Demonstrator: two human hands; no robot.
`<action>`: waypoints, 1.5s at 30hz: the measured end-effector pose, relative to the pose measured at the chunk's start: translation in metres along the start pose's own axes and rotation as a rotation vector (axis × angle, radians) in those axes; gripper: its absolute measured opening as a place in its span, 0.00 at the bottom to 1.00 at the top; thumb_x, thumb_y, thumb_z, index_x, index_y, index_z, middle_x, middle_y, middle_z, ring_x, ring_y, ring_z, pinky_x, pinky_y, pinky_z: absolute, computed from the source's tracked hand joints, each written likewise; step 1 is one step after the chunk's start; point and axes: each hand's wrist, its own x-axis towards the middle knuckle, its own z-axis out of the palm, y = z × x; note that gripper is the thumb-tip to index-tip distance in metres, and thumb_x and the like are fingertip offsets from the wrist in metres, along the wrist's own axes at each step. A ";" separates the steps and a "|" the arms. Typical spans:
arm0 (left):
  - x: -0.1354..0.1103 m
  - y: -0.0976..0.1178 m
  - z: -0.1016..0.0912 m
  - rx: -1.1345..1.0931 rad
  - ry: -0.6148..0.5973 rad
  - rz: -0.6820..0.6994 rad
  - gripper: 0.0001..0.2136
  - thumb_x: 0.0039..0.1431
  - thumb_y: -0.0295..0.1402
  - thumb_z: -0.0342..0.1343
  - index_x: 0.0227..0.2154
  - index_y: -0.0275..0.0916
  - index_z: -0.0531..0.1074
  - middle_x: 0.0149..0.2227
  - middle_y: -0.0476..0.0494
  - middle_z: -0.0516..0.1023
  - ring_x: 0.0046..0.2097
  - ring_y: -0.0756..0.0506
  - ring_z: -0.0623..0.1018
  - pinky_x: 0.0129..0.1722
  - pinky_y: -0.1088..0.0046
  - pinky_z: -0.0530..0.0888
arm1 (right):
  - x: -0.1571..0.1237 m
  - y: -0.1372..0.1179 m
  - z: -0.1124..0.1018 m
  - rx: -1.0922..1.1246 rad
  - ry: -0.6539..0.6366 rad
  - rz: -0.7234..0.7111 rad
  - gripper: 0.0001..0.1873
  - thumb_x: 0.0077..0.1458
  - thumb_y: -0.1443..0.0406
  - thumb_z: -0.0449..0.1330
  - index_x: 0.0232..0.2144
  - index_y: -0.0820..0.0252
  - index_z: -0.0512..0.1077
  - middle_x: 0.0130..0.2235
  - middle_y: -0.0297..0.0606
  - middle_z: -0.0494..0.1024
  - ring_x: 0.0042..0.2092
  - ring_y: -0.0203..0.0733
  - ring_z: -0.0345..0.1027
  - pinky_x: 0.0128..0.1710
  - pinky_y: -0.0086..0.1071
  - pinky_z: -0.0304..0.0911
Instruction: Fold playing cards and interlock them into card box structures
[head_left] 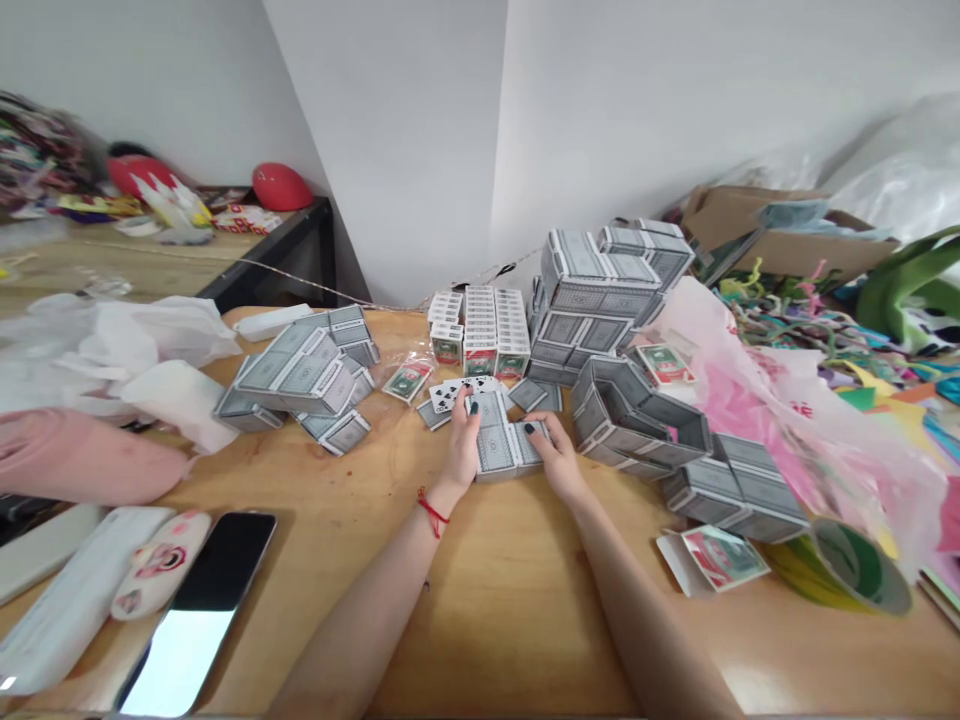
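Note:
My left hand and my right hand both rest on a small block of grey-backed playing cards lying on the wooden table. The left fingers curl over its left side, the right fingers press its right end. A red string circles my left wrist. Just behind the block lies a fan of face-up cards. Folded card structures stand around: one at the left, a tall stack behind, and a chain at the right.
Small card packs stand in rows at the back. A phone and white cases lie near left. White bags and pink cloth sit at the left. A pink bag, an open card box and tape rolls lie right.

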 end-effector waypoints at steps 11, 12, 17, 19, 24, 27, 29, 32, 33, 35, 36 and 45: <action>0.007 0.010 -0.016 0.286 -0.199 0.010 0.33 0.52 0.29 0.53 0.60 0.43 0.46 0.62 0.41 0.49 0.63 0.43 0.50 0.62 0.61 0.47 | -0.008 -0.007 0.010 -0.061 -0.028 -0.111 0.08 0.55 0.60 0.49 0.35 0.56 0.63 0.34 0.35 0.66 0.37 0.40 0.61 0.39 0.32 0.57; 0.008 0.011 -0.016 0.281 -0.204 0.007 0.33 0.52 0.29 0.53 0.59 0.43 0.47 0.62 0.41 0.49 0.63 0.42 0.50 0.62 0.61 0.47 | -0.009 -0.008 0.011 -0.075 -0.015 -0.122 0.08 0.55 0.60 0.49 0.35 0.56 0.63 0.34 0.36 0.66 0.37 0.40 0.61 0.39 0.32 0.57; 0.013 0.012 -0.013 0.190 -0.150 -0.026 0.32 0.49 0.30 0.57 0.58 0.43 0.53 0.62 0.41 0.51 0.64 0.42 0.51 0.62 0.61 0.46 | -0.011 -0.009 0.017 -0.120 0.035 -0.153 0.10 0.55 0.59 0.48 0.35 0.57 0.64 0.35 0.38 0.67 0.39 0.42 0.62 0.40 0.34 0.58; 0.015 0.010 -0.010 0.111 -0.095 -0.040 0.29 0.50 0.33 0.56 0.56 0.42 0.57 0.62 0.42 0.54 0.63 0.43 0.52 0.62 0.63 0.47 | -0.010 -0.007 0.016 -0.125 0.060 -0.153 0.11 0.55 0.59 0.48 0.35 0.57 0.65 0.36 0.38 0.68 0.40 0.42 0.63 0.41 0.34 0.58; 0.004 0.006 -0.007 -0.114 0.177 -0.022 0.18 0.58 0.39 0.44 0.47 0.36 0.67 0.54 0.38 0.68 0.56 0.43 0.66 0.56 0.63 0.62 | -0.010 -0.002 0.011 -0.153 0.074 -0.115 0.12 0.55 0.59 0.49 0.37 0.58 0.66 0.37 0.39 0.70 0.40 0.43 0.64 0.41 0.35 0.58; -0.015 0.005 -0.004 -0.116 0.304 0.019 0.18 0.60 0.40 0.40 0.44 0.35 0.69 0.50 0.38 0.71 0.52 0.44 0.70 0.53 0.64 0.65 | -0.014 -0.005 0.013 -0.221 0.132 -0.097 0.12 0.56 0.60 0.48 0.38 0.59 0.66 0.37 0.41 0.71 0.39 0.43 0.64 0.41 0.36 0.59; -0.025 0.006 0.000 -0.007 0.328 0.056 0.17 0.59 0.38 0.41 0.43 0.36 0.69 0.49 0.39 0.71 0.52 0.44 0.70 0.53 0.65 0.65 | -0.021 -0.012 0.017 -0.299 0.197 -0.102 0.12 0.56 0.61 0.47 0.38 0.59 0.66 0.37 0.42 0.71 0.40 0.44 0.64 0.41 0.37 0.59; -0.028 0.005 0.002 0.120 0.381 0.136 0.12 0.57 0.36 0.45 0.37 0.37 0.71 0.43 0.40 0.73 0.47 0.46 0.71 0.50 0.67 0.66 | -0.036 -0.025 0.022 -0.451 0.221 -0.130 0.12 0.55 0.62 0.47 0.37 0.58 0.67 0.37 0.44 0.72 0.41 0.46 0.65 0.40 0.38 0.59; -0.025 0.004 0.002 0.110 0.384 0.139 0.11 0.57 0.36 0.45 0.35 0.37 0.70 0.40 0.41 0.74 0.44 0.46 0.72 0.47 0.68 0.68 | -0.042 -0.029 0.022 -0.498 0.198 -0.133 0.12 0.55 0.62 0.49 0.37 0.57 0.68 0.36 0.44 0.73 0.40 0.46 0.65 0.39 0.37 0.59; -0.017 0.003 -0.002 0.036 0.362 0.097 0.11 0.57 0.37 0.44 0.30 0.37 0.69 0.32 0.43 0.74 0.37 0.47 0.74 0.41 0.69 0.70 | -0.051 -0.035 0.019 -0.556 0.111 -0.100 0.10 0.53 0.60 0.52 0.35 0.56 0.70 0.31 0.40 0.73 0.32 0.43 0.66 0.31 0.33 0.58; -0.013 0.003 -0.005 -0.003 0.358 0.066 0.12 0.57 0.38 0.44 0.28 0.37 0.69 0.28 0.45 0.73 0.33 0.48 0.74 0.37 0.70 0.71 | -0.054 -0.037 0.017 -0.556 0.106 -0.070 0.09 0.53 0.60 0.52 0.31 0.56 0.70 0.25 0.36 0.71 0.26 0.40 0.63 0.27 0.31 0.56; -0.008 0.009 -0.015 0.001 0.131 0.165 0.08 0.53 0.35 0.49 0.32 0.38 0.70 0.36 0.44 0.74 0.41 0.46 0.74 0.45 0.67 0.69 | -0.007 -0.022 -0.006 -0.269 0.354 -0.196 0.13 0.51 0.59 0.53 0.39 0.58 0.67 0.41 0.42 0.70 0.43 0.44 0.63 0.44 0.39 0.58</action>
